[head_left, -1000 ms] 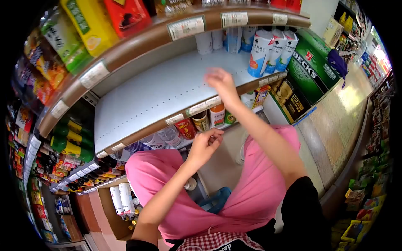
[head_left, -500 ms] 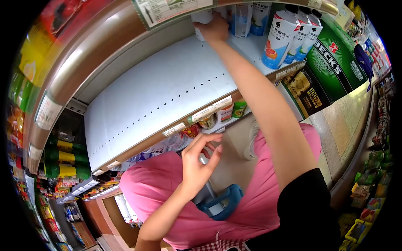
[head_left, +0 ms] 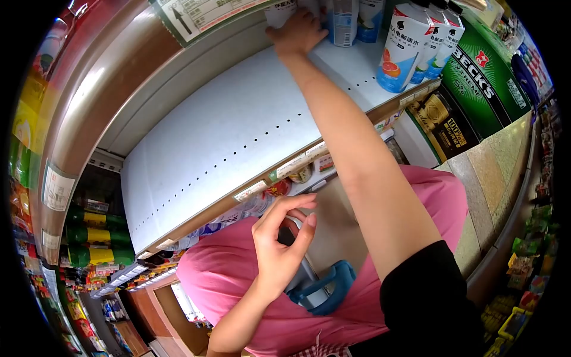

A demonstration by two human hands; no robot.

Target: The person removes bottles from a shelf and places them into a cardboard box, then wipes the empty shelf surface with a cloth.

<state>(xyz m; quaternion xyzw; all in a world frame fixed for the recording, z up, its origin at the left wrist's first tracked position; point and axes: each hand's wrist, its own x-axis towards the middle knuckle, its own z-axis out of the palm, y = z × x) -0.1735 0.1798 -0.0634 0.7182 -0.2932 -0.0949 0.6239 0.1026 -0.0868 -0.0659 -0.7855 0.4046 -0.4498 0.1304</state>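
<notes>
At the back of the shelf (head_left: 196,143), my right hand (head_left: 297,31) is stretched in with its fingers apart, close in front of a white carton (head_left: 281,13). Whether the fingertips touch the carton I cannot make out. To its right stand blue-and-white drink cartons (head_left: 342,22), and nearer the shelf's front edge another carton (head_left: 399,49) with a grapefruit picture leads a short row. My left hand (head_left: 279,244) hovers over my lap, its fingers loosely curled and a gap between thumb and forefinger. Nothing is held in it.
A teal-handled object (head_left: 333,288) lies between my knees. Green beer boxes (head_left: 485,65) and a dark box (head_left: 443,119) stand right of the shelf. A price-tag rail (head_left: 89,89) curves overhead at left. Green bottles (head_left: 98,237) lie at the far left, an open cardboard box (head_left: 175,312) below.
My right hand has loosened from the white carton, which now stands behind it. The view has shifted slightly. My left hand keeps nearly the same curled pose.
</notes>
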